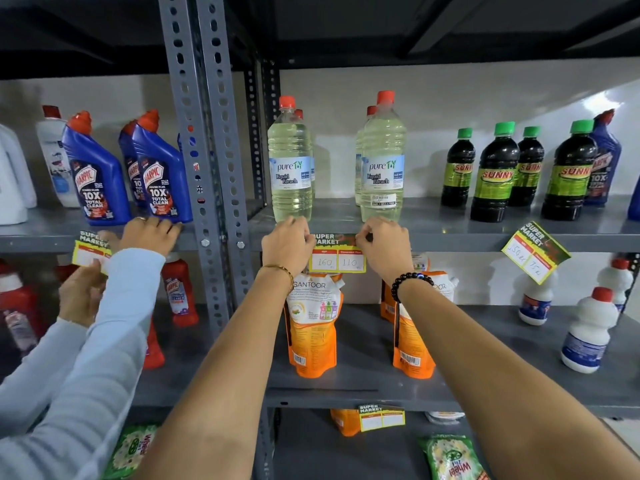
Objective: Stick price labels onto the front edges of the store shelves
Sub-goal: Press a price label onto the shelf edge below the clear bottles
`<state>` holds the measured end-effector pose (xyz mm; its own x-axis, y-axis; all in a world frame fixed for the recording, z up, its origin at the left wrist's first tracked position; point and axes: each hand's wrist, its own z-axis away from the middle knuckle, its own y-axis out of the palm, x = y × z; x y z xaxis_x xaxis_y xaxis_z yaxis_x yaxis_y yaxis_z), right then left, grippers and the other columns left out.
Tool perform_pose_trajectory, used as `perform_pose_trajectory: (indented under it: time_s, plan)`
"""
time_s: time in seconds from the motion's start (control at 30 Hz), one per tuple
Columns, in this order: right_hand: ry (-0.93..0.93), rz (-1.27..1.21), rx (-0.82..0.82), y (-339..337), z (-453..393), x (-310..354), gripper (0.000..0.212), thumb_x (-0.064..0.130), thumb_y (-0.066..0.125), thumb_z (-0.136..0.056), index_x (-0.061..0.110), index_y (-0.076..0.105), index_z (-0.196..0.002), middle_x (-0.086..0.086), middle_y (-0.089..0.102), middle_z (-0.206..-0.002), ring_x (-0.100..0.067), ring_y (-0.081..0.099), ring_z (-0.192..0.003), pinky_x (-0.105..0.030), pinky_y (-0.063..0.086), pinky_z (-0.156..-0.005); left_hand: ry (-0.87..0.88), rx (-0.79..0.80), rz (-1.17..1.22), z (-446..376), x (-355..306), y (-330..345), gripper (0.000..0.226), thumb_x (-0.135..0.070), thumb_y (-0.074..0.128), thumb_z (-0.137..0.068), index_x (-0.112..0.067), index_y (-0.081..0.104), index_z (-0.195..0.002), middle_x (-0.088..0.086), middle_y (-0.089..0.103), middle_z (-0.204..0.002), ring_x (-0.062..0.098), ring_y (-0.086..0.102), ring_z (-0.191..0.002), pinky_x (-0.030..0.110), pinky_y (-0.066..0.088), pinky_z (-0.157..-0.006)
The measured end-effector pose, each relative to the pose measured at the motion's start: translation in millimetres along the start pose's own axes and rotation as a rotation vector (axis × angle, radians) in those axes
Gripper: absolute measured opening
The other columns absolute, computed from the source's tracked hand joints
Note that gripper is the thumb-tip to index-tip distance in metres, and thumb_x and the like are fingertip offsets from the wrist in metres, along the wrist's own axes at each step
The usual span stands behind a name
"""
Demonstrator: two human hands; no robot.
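A yellow, red and green price label [337,253] marked 160 and 110 lies against the front edge of the grey shelf [450,241], below two liquid bleach bottles [290,161]. My left hand [288,242] pinches the label's upper left corner. My right hand [384,244] pinches its upper right corner. Both hands press the label's top onto the shelf edge. A second label [535,251] hangs tilted on the same edge to the right. A third label [381,416] sits on the lower shelf's edge.
Another person in light blue sleeves [128,289] holds a blank label [90,251] at the left shelf edge below blue Harpic bottles [93,171]. Perforated grey uprights [211,150] divide the bays. Dark Sunny bottles [493,174], orange Santoor pouches [311,323] and white bottles [588,334] fill the shelves.
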<state>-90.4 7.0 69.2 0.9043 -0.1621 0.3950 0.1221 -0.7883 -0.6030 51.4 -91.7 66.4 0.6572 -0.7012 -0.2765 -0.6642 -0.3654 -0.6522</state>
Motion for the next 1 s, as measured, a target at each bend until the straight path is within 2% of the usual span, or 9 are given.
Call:
perform_pose_trajectory:
  time_s: [0.1,0.23,0.3,0.53,0.7,0.83,0.9,1.0]
  plan:
    - [0.036,-0.018,-0.002,1.8,-0.4,1.4,0.009,0.015,0.058,-0.085,0.007,0.058,-0.09,-0.01,0.068,-0.091,-0.031,0.058,-0.091,-0.04,0.039,-0.087,-0.049,-0.004,0.039,-0.4,-1.8,0.2,0.012,-0.025,0.056,-0.089,-0.014,0.052,-0.09,0.003,0.063,-0.093,0.024,0.059,-0.088,0.032,0.035,-0.066]
    - [0.06,0.0,0.04,3.6,-1.7,4.4,0.036,0.033,0.067,-0.081,0.011,0.048,-0.103,-0.008,0.065,-0.101,-0.03,0.057,-0.097,-0.043,0.039,-0.091,-0.102,0.024,0.064,-1.3,-7.8,0.1,0.042,-0.047,0.065,-0.08,-0.015,0.05,-0.102,0.003,0.064,-0.103,0.024,0.059,-0.097,0.036,0.042,-0.074]
    - [0.066,0.025,0.038,5.7,-2.7,6.6,0.043,0.038,0.068,-0.079,0.011,0.047,-0.105,-0.009,0.063,-0.107,-0.031,0.056,-0.101,-0.044,0.039,-0.092,-0.115,0.029,0.043,-1.9,-11.4,2.1,0.051,-0.054,0.066,-0.076,-0.014,0.049,-0.103,0.004,0.062,-0.106,0.026,0.058,-0.1,0.038,0.044,-0.076]
    - [0.084,0.072,0.008,9.4,-7.0,8.6,0.046,0.037,0.07,-0.078,0.011,0.047,-0.108,-0.008,0.063,-0.113,-0.032,0.055,-0.106,-0.045,0.038,-0.093,-0.143,-0.018,0.025,-3.5,-15.0,8.1,0.053,-0.054,0.068,-0.074,-0.014,0.049,-0.102,0.005,0.062,-0.106,0.028,0.057,-0.101,0.038,0.041,-0.073]
    - [0.046,0.069,0.061,5.7,-8.9,5.9,0.045,0.034,0.068,-0.081,0.012,0.048,-0.115,-0.008,0.062,-0.117,-0.031,0.054,-0.11,-0.047,0.037,-0.097,-0.137,0.039,-0.019,-2.7,-21.2,4.7,0.056,-0.05,0.066,-0.078,-0.011,0.047,-0.113,0.01,0.059,-0.116,0.031,0.054,-0.11,0.044,0.048,-0.08]
    - [-0.118,-0.029,0.119,-16.3,-0.1,-16.2,0.04,0.025,0.061,-0.088,0.012,0.051,-0.124,-0.01,0.064,-0.121,-0.029,0.053,-0.113,-0.041,0.042,-0.097,-0.038,-0.009,-0.093,7.0,-32.3,4.6,0.048,-0.038,0.064,-0.085,-0.008,0.048,-0.119,0.013,0.055,-0.118,0.032,0.053,-0.11,0.043,0.047,-0.089]
    - [-0.175,0.012,0.058,-33.1,8.0,-36.7,0.036,0.021,0.056,-0.091,0.01,0.053,-0.126,-0.013,0.064,-0.12,-0.032,0.052,-0.113,-0.041,0.044,-0.095,0.052,-0.053,-0.101,12.4,-45.7,9.8,0.047,-0.032,0.062,-0.088,-0.008,0.046,-0.125,0.013,0.053,-0.124,0.031,0.049,-0.115,0.042,0.043,-0.098]
    - [-0.086,0.032,-0.078,-62.7,19.1,-77.2,0.034,0.014,0.053,-0.092,0.005,0.055,-0.125,-0.016,0.062,-0.123,-0.034,0.05,-0.117,-0.044,0.041,-0.099,0.21,-0.052,-0.1,15.3,-86.5,21.8,0.049,-0.027,0.058,-0.091,-0.007,0.043,-0.132,0.014,0.048,-0.134,0.032,0.042,-0.125,0.044,0.033,-0.111]
